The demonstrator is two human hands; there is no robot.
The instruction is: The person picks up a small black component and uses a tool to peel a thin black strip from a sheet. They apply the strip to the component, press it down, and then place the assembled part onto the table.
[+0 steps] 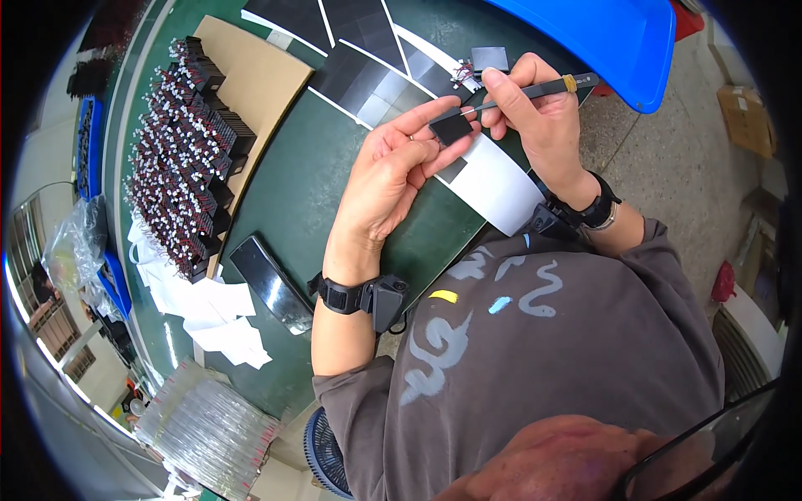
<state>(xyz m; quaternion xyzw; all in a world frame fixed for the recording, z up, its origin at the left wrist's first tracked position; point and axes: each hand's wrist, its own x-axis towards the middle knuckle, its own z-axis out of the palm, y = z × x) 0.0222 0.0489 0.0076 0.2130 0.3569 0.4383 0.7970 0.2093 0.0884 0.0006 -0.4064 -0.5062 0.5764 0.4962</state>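
Note:
My left hand point(393, 163) holds a small flat black rectangular piece point(452, 129) between thumb and fingers, its dark face turned up. In my right hand point(539, 108) is a pair of dark tweezers point(543, 88) with a yellowish band, gripped like a pen. Their tips reach the upper edge of the black piece; whether they pinch anything there is too small to tell. Just beyond my right fingers lies another flat dark piece point(490, 58), with thin wires and white connectors point(464, 73) beside it. White sheets bearing black squares point(368, 79) spread under and beyond my hands.
At left, a cardboard tray point(267, 75) carries many wired black pieces point(188, 159). A phone point(271, 284) and crumpled white paper point(217, 313) lie nearer on the green table point(301, 188). A blue bin point(601, 42) stands at far right; stacked clear plastic trays point(205, 426) sit lower left.

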